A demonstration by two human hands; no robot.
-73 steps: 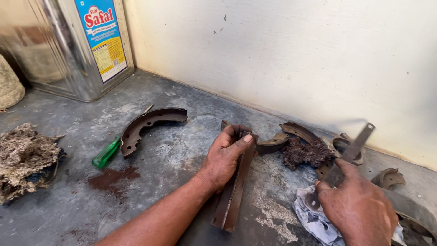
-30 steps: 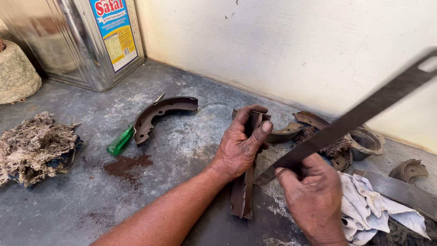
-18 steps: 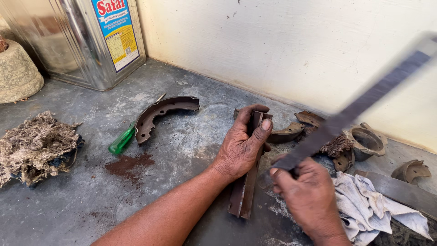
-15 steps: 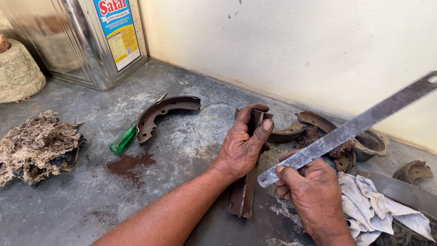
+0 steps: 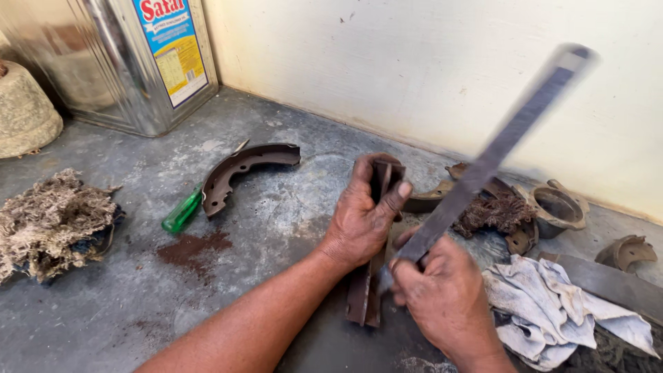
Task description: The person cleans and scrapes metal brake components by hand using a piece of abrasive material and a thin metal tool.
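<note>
Left hand (image 5: pixel 362 221): wrapped round the top of a brake shoe (image 5: pixel 373 242), thumb hooked over its upper edge; fingers closed on the metal
Right hand (image 5: pixel 445 300): fisted on the lower end of a flat file (image 5: pixel 494 155); the bar rises slanting up and to the right, its far end blurred
Step in hand: looks like dressing the shoe with the file; the bar is lifted clear of the shoe, so this reads as mid-swing or between strokes
Next move calls for: judged from the pose, bringing the file down onto the shoe's edge while the left hand keeps it braced on end; a slip could catch the thumb
Shoe: stood upright on the floor (image 5: pixel 290 207), just in front of both hands; dark, rusty, curved, with a web along its middle
Nearby: white rag (image 5: pixel 552 311) just right of the right hand; second shoe (image 5: pixel 242 169) lying flat to the left, a green-handled screwdriver (image 5: pixel 183 211) touching it; rust-brown dust patch (image 5: pixel 190 247)
Further out: fibre wad (image 5: pixel 52 221) at far left; metal tin (image 5: pixel 131 55) by the wall; more rusty parts (image 5: pixel 525 207) at right
</note>
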